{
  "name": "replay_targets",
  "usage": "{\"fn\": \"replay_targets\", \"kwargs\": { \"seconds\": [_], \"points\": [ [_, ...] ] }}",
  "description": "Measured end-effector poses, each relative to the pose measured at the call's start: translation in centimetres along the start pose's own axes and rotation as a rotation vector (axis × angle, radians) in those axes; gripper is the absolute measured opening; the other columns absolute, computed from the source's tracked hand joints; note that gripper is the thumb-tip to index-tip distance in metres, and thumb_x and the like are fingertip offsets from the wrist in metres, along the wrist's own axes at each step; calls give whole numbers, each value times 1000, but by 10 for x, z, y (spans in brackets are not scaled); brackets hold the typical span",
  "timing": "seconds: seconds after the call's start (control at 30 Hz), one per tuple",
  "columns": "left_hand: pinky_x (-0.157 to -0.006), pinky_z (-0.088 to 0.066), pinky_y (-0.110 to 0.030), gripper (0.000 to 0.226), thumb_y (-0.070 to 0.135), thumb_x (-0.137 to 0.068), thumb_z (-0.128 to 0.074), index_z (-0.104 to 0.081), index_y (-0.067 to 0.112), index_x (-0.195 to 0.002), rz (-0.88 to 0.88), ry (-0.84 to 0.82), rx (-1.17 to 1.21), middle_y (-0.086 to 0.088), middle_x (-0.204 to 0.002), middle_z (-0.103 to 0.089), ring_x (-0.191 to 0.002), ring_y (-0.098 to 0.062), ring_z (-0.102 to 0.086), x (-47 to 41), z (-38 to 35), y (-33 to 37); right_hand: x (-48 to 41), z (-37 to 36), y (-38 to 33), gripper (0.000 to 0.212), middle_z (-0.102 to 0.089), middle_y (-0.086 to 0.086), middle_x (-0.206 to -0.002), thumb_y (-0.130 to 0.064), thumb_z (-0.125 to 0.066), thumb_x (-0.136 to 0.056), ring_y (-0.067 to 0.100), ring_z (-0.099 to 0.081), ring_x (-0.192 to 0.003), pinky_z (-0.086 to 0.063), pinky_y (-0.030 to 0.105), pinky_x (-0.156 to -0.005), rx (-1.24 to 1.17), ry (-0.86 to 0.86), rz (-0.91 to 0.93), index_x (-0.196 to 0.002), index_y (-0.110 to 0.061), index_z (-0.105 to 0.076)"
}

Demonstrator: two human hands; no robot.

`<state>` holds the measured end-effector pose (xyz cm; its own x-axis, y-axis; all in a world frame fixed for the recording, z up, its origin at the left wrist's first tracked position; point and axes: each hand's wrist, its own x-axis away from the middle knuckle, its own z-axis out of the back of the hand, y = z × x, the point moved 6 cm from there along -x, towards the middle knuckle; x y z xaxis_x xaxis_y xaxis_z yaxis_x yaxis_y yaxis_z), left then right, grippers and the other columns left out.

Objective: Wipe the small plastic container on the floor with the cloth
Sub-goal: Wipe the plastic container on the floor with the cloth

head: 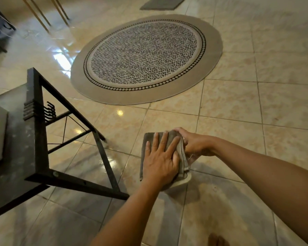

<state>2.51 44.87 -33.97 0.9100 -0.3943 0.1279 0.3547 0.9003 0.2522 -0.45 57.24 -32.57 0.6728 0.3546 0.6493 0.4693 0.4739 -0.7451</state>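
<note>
Head view: 1 cloth [169, 139] under flat left hand [160, 160], right hand [194, 142] grips 1 container [182, 181].

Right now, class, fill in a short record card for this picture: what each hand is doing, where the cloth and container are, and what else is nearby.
left hand: flat, fingers spread, pressing on the cloth
right hand: gripping the cloth's far edge and steadying the container beneath
cloth: grey-brown, draped over the container
container: pale, mostly hidden; only a rim shows below the cloth
floor: glossy beige tiles
nearby: black metal table to the left; round patterned rug beyond
</note>
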Motion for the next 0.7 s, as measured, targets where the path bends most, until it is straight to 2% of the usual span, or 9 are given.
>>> {"fn": "replay_targets", "kwargs": {
  "seconds": [0.1,0.2,0.27,0.4,0.5,0.6,0.7],
  "points": [
    [-120,16,-48,58,49,-103,-14,15,42,-154,141,10,-1,5,-162,28,-146,-20,32,-9,4,-17,-1,0,-2,103,-61,18,-99,23,-51,-82,30,-70,-78,-63,50,-71,40,13,-9,-149,-45,-14],
    [-120,16,-50,60,48,-103,-10,21,37,-154,259,16,48,1,-161,32,-144,-23,37,14,0,-8,1,1,-1,103,-55,11,-81,24,-50,-82,23,-64,-66,-62,53,-76,33,28,-22,-151,-44,-13],
    [-120,17,-50,61,48,-102,-9,25,34,-152,304,2,43,-3,-159,36,-142,-26,41,43,-7,10,2,1,-2,103,-51,10,-81,23,-51,-82,22,-61,-66,-60,56,-78,32,24,-27,-152,-42,-15],
    [-119,17,-52,65,51,-97,-4,19,31,-154,311,18,22,-6,-160,32,-144,-28,37,50,-16,24,2,-2,-6,103,-57,13,-90,21,-56,-81,29,-65,-77,-59,59,-79,28,-3,-11,-152,-40,-14],
    [-120,13,-53,65,51,-99,-7,15,29,-157,367,30,36,-9,-164,24,-146,-29,32,31,-6,2,2,-2,-5,103,-52,10,-82,24,-51,-81,22,-61,-68,-59,60,-80,31,27,-13,-153,-40,-13],
    [-120,16,-51,68,59,-99,-5,22,30,-154,353,0,37,-9,-161,32,-144,-28,37,49,-6,16,1,-1,-4,102,-51,11,-82,23,-49,-81,22,-60,-68,-62,54,-73,40,26,-16,-152,-42,-14],
    [-117,21,-51,71,66,-94,3,25,32,-153,330,-29,25,-7,-158,36,-142,-27,41,59,-16,32,0,-3,-5,101,-56,17,-97,20,-55,-82,30,-65,-78,-63,49,-67,45,-2,-5,-152,-41,-14]
  ]
}}
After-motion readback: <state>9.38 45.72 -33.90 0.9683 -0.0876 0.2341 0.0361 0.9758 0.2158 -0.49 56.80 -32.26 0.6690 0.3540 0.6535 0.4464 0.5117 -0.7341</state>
